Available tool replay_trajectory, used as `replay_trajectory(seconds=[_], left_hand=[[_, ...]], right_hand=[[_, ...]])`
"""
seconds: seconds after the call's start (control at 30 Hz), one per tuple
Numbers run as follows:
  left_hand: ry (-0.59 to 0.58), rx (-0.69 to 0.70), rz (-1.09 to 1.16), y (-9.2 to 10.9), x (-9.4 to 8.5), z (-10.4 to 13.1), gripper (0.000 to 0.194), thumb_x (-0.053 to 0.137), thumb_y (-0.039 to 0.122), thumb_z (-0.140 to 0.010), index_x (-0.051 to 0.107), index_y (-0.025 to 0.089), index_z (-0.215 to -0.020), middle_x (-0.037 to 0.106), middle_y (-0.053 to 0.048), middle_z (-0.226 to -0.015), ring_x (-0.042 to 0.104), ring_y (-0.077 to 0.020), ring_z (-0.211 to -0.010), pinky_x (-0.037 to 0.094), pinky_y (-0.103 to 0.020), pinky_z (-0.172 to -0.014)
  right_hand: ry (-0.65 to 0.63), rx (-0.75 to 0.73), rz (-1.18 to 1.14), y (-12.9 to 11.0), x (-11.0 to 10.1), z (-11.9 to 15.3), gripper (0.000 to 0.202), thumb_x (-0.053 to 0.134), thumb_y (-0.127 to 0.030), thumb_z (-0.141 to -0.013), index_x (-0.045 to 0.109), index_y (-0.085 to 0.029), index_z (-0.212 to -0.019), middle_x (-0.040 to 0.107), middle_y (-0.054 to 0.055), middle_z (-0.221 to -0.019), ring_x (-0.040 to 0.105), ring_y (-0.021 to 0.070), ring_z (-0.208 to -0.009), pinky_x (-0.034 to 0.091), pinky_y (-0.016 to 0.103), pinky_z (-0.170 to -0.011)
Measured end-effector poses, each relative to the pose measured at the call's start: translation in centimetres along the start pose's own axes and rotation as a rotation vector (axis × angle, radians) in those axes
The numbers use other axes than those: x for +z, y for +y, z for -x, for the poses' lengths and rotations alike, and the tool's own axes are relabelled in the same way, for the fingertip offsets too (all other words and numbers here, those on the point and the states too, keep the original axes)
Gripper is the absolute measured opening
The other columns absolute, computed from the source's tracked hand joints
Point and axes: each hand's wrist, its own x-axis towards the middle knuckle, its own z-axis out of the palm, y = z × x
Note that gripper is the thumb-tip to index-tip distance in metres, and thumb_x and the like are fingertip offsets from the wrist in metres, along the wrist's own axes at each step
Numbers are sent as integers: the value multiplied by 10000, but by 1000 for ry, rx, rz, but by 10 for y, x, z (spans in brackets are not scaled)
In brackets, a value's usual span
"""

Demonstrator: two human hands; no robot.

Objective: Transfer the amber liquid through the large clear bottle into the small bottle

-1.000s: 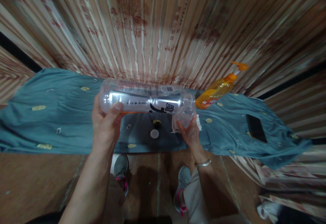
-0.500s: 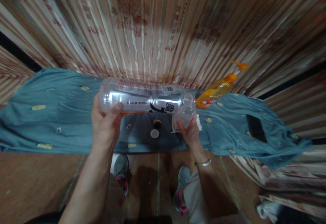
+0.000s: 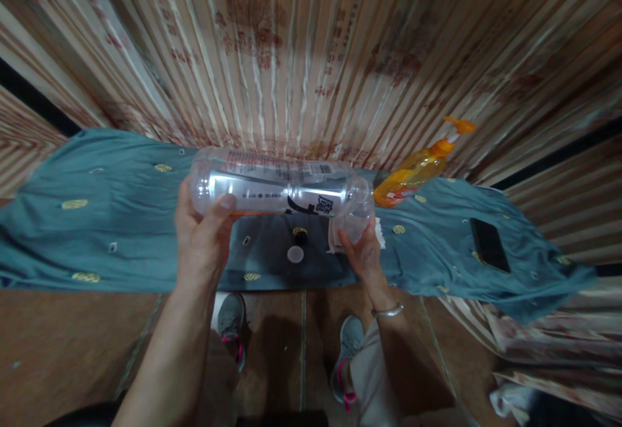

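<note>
A large clear plastic bottle [image 3: 262, 184] with a silver label lies almost level in the air, its neck to the right. My left hand [image 3: 204, 229] is closed around its base end, thumb on the near side. My right hand [image 3: 362, 245] grips a small clear plastic container [image 3: 357, 216] at the bottle's neck. The mouths overlap in view, so I cannot tell whether they touch. Whether any liquid is passing between them cannot be made out. Below, a small black cap [image 3: 300, 238] and a pale round disc [image 3: 295, 254] lie on the teal cloth [image 3: 146, 239].
An orange pump bottle [image 3: 411, 174] stands right of the small container. Something white and flat, like tissue [image 3: 380, 232], lies behind my right hand. A black phone [image 3: 489, 244] rests at the right. A pleated patterned curtain [image 3: 291, 57] hangs behind the cloth-covered surface.
</note>
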Motion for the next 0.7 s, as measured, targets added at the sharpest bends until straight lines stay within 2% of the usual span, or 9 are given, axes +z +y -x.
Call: replay_trajectory(seconds=[0.1,0.27,0.43,0.7], left_hand=[[11,3,-1,0,0,0,541,932,412,-541,726,268,-1020,704,-5,-954,667,-179,-820,589,-524,-929],[6,-3,-6,-1,-1,0,560,928,414,-551,721,269,-1051,704,-11,-958,661,-177,-819,601,-503,-899],[-19,11,-14,-1,-2,0,568,915,428,-580,705,263,-1082,688,-16,-971,671,-198,-869,584,-533,-934],[2,-1,-6,-1,-2,-1,550,927,413,-549,720,272,-1038,699,-2,-941,662,-171,-798,601,-484,-887]], right_hand=[[-2,5,-9,0,0,0,912,576,-576,-828,261,-113,-1548,511,248,-1514,531,353,-1383,457,623,-1111],[-6,-13,-22,-2,-1,-1,926,577,-572,-821,279,-56,-1529,503,275,-1508,518,364,-1398,448,606,-1123],[-8,5,-18,-3,-2,0,894,587,-539,-830,257,-130,-1553,514,230,-1517,532,349,-1388,461,617,-1110],[-14,5,-15,-4,-2,0,867,583,-538,-835,280,-143,-1545,531,221,-1504,546,354,-1373,475,613,-1100]])
